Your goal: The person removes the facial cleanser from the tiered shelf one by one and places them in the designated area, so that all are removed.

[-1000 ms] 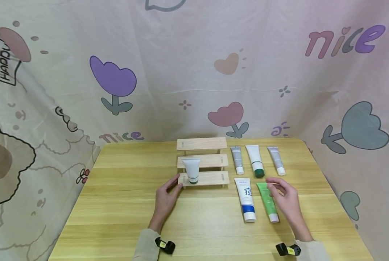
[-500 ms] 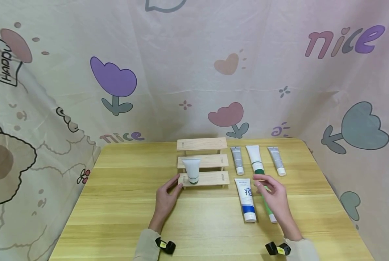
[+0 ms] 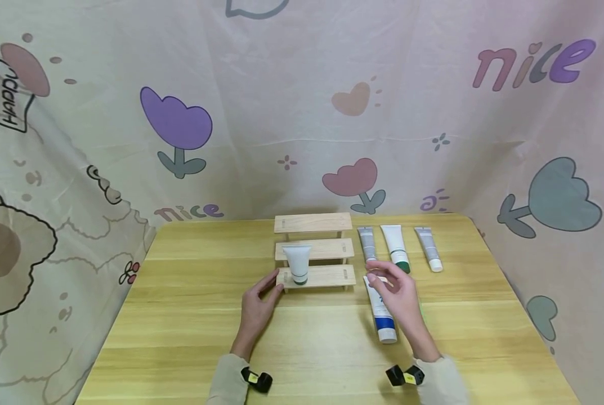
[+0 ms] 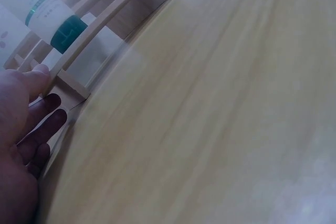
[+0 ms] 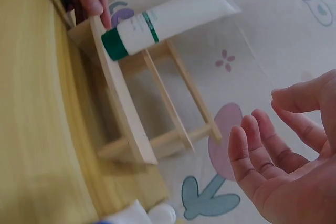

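A small three-tier wooden display stand [image 3: 327, 275] is on the table. One white tube with a green cap [image 3: 298, 264] stands upright, cap down, on its lowest step. My left hand [image 3: 257, 312] holds the left end of that step, thumb on the top edge and fingertips beside it in the left wrist view. My right hand [image 3: 399, 295], fingers loosely bent and holding nothing, hovers over the upper part of a white and blue tube [image 3: 384, 323] lying on the table. A green tube [image 3: 421, 308] is almost wholly hidden behind this hand.
Behind the right hand lie a grey tube [image 3: 367, 243], a larger white tube with a green cap [image 3: 395, 244] and another grey tube [image 3: 429, 250]. A patterned cloth [image 3: 261, 112] hangs behind the wooden table [image 3: 190, 315].
My right hand has moved left, from over the green tube to over the white and blue tube. The left hand stays at the stand's end.
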Demonstrator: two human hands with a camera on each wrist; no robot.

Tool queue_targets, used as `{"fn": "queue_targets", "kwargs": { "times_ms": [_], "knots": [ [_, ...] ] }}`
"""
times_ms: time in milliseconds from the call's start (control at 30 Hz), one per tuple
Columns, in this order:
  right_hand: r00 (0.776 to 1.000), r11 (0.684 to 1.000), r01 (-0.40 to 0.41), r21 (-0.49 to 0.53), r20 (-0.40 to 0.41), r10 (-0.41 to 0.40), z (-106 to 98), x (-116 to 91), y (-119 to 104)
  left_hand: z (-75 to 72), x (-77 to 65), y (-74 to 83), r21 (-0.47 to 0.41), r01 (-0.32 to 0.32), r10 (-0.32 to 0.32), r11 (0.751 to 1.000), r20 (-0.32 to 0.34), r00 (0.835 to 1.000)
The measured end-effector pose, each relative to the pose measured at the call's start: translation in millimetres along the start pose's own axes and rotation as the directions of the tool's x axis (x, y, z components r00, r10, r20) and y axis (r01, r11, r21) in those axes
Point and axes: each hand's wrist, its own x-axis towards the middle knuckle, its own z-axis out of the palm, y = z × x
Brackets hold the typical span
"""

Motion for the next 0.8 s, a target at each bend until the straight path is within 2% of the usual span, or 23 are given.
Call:
{"fn": "queue_targets", "kwargs": {
  "times_ms": [133, 367, 800],
  "knots": [
    [1.000, 0.999, 0.003, 0.033, 0.020, -0.004, 12, 3, 0, 0.5, 0.3, -0.8, 0.009, -0.011, 0.011, 1.000, -0.007, 1.000],
    [0.995, 0.992, 0.050, 0.118, 0.078, -0.059, 33, 7, 1, 0.7, 2.8, 0.5, 0.000, -0.002, 0.002, 1.000, 0.003, 1.000],
    [0.995, 0.988, 0.008, 0.154, 0.099, -0.024, 65, 13, -1, -0.6, 2.6, 0.5, 0.006, -0.003, 0.003, 1.000, 0.003, 1.000]
  ]
}}
